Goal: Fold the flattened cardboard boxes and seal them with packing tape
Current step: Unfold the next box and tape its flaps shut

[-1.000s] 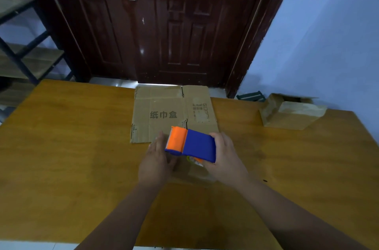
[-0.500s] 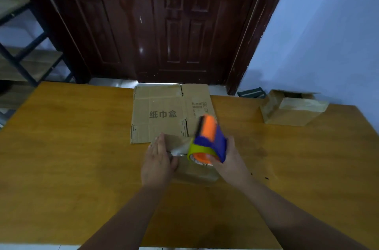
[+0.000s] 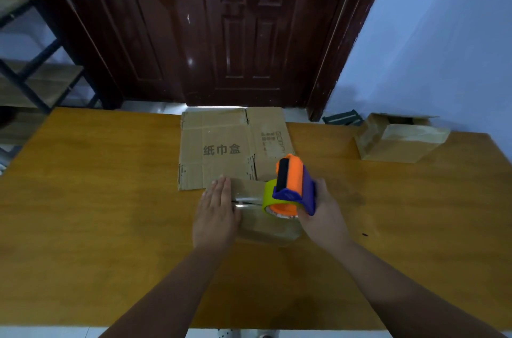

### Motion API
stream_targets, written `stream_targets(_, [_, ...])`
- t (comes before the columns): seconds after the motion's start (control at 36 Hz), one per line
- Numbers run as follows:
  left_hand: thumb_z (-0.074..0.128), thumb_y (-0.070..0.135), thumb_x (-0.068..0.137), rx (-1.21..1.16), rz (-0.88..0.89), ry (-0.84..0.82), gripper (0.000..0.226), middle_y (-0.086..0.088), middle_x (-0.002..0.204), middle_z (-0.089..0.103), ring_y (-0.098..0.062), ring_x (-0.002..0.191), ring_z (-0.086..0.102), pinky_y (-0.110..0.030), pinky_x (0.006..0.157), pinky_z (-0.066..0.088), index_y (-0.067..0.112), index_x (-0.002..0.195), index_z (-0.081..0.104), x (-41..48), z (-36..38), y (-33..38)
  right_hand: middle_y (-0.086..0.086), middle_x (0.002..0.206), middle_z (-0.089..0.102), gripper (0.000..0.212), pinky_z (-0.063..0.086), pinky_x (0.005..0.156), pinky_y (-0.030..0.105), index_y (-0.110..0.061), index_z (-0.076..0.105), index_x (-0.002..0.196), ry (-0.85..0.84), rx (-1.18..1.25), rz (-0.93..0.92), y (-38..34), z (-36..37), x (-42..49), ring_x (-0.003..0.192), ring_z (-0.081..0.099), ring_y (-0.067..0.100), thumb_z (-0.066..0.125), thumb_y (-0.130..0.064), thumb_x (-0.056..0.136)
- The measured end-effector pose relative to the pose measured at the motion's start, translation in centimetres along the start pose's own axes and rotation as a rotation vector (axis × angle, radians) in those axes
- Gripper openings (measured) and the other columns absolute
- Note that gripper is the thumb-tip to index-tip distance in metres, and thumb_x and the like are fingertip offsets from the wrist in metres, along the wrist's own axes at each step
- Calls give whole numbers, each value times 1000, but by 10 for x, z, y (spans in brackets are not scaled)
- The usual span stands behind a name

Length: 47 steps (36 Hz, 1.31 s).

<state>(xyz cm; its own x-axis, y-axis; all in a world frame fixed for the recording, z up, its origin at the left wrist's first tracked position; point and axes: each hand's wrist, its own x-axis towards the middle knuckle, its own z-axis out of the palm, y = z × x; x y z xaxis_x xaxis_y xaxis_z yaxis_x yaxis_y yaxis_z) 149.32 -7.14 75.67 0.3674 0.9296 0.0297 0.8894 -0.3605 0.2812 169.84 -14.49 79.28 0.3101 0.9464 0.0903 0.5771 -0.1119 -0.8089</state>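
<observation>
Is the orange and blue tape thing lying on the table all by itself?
No, the right hand grips the tape dispenser and holds it over the small box.

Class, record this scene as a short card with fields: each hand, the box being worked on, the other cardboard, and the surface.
Left hand: flat on the small box
Right hand: grips the tape dispenser over that box
Flat cardboard: lying behind the small box
Other box: far right on the table
Surface: wooden table
</observation>
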Motion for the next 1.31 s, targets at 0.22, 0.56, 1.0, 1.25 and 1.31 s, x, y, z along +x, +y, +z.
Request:
stream_targets(0.22, [15, 41, 102, 3, -4, -43, 60, 0, 160, -7, -13, 147, -9, -29, 118, -3, 15, 151, -7, -1, -3, 2, -7, 95, 43, 34, 31, 55, 16, -16, 43, 111, -89, -298, -68, -12, -13, 13, 74, 44, 4, 63, -11, 85])
stream_targets(0.56, [15, 79, 81, 59, 0, -142, 99, -1, 159, -18, -14, 145, -18, -32, 116, -9, 15, 149, -18, 1, -1, 1, 3, 112, 48, 42, 40, 68, 30, -19, 43, 122, -100, -482, -92, -32, -21, 18, 90, 43, 15, 62, -16, 84])
stream_targets(1.0, [-6, 87, 63, 111, -5, -158, 118, -5, 161, -5, -18, 148, -6, -36, 120, 4, 10, 152, -5, 2, -4, 6, -5, 98, 36, 40, 34, 61, 28, -22, 38, 115, -161, -584, -32, -17, -41, 14, 85, 41, 15, 61, -16, 83])
stream_targets(1.25, [-2, 86, 63, 118, 2, -149, 118, -7, 160, 5, -20, 148, 0, -35, 119, 7, 9, 152, 3, 1, -11, 8, -6, 95, 32, 45, 28, 54, 25, -23, 38, 118, -186, -645, -30, -12, -46, 12, 84, 41, 16, 64, -27, 82])
stream_targets(1.31, [0, 85, 64, 124, 4, -150, 117, -7, 160, 6, -20, 148, 1, -36, 119, 9, 9, 152, 4, 1, -12, 8, -7, 94, 32, 45, 25, 51, 23, -26, 36, 118, -187, -697, -30, -13, -47, 12, 81, 38, 14, 62, -26, 82])
